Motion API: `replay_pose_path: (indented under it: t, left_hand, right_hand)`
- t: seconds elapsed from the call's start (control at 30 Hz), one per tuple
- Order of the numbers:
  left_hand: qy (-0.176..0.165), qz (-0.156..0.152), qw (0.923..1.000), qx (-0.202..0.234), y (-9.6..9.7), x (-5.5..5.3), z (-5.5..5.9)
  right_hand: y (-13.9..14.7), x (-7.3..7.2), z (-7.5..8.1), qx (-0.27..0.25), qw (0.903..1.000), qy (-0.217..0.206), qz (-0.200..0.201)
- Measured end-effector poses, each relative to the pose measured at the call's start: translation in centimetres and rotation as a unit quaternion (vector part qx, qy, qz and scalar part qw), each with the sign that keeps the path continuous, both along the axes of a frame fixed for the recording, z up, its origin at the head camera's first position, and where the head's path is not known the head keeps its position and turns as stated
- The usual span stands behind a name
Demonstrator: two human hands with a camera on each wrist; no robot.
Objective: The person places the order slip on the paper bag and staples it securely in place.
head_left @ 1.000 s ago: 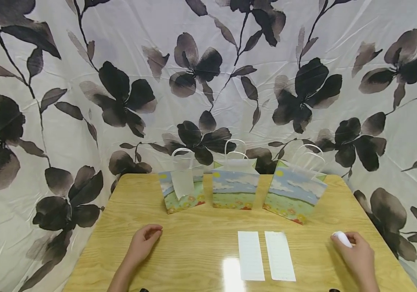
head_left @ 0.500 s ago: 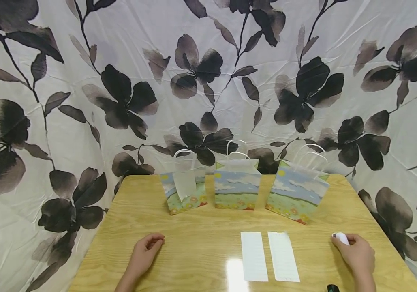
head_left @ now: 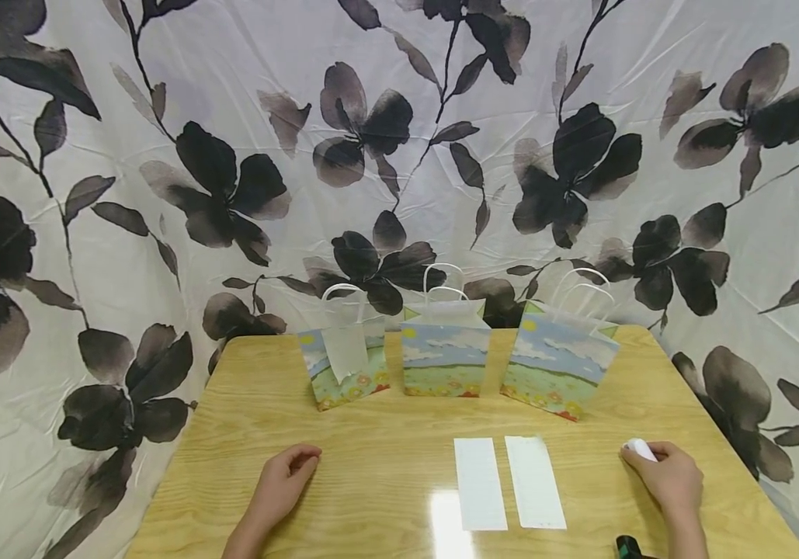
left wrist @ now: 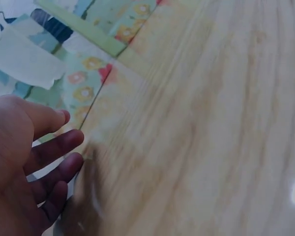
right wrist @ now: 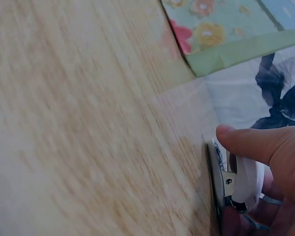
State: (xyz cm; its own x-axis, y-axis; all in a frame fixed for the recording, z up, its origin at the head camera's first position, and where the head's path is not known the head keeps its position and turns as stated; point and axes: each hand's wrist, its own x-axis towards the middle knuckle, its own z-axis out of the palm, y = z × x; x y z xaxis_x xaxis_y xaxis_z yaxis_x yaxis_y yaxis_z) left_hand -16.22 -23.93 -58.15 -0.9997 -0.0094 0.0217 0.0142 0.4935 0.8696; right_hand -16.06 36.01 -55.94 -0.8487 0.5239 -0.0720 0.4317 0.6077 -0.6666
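Observation:
My right hand [head_left: 675, 475] holds a small white stapler [head_left: 640, 449] at the right side of the table. In the right wrist view the stapler [right wrist: 250, 183] shows its white cover and metal hinge, with the thumb on one side and fingers behind it. My left hand [head_left: 283, 483] rests at the table's left, fingers loosely bent, nothing in them; the left wrist view shows the same hand [left wrist: 34, 162] palm-side. Between the hands lie two white paper strips, a left strip [head_left: 480, 483] and a right strip [head_left: 535, 481], side by side.
Three landscape-printed paper bags stand along the table's back: a left bag [head_left: 374, 359] with a white paper strip [head_left: 346, 351] on its front, a middle bag [head_left: 445, 361] and a right bag [head_left: 560, 361]. A patterned curtain [head_left: 399, 155] hangs behind the wooden table [head_left: 364, 466].
The head view has shifted slightly. My right hand, still holding the stapler, appears a little further left and upright. The left hand stays empty; bags and strips keep their places.

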Motion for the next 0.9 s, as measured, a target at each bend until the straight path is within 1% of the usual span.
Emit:
replay_pose_path:
  t: [0.1,0.17,0.3,0.43,0.5,0.63,0.7,0.9]
  left_hand:
    - [0.0,-0.019,0.9998,-0.005,0.6,-0.4,0.2]
    - [0.0,-0.038,0.9993,-0.006,1.2,-0.8,0.3]
    - [0.009,-0.071,0.9972,-0.022,2.7,-1.6,0.4]
    - [0.025,-0.113,0.9926,-0.039,4.1,-2.2,0.4]
    - [0.034,-0.128,0.99,-0.047,4.9,-2.5,0.5]
    - [0.05,-0.144,0.9863,-0.063,6.4,-2.9,0.7]
    - [0.05,-0.15,0.9848,-0.072,7.3,-3.1,0.8]
    - [0.05,-0.176,0.9797,-0.082,10.3,-3.7,1.0]
  right_hand:
    - [0.1,0.0,0.1,-0.005,1.0,0.001,-0.005]
    - [0.2,0.1,0.1,-0.005,1.0,0.001,-0.008]
    - [0.2,0.1,-0.1,-0.001,1.0,0.004,-0.003]
    - [-0.2,0.0,-0.2,0.001,0.9999,0.014,-0.002]
    - [-0.3,-0.2,-0.1,0.0,0.9997,0.024,-0.004]
    - [-0.2,-0.1,-0.2,-0.003,0.9993,0.036,0.003]
    - [-0.1,0.2,-0.3,-0.009,0.9992,0.039,0.006]
    - [0.1,0.7,-0.1,-0.038,0.9988,0.027,0.016]
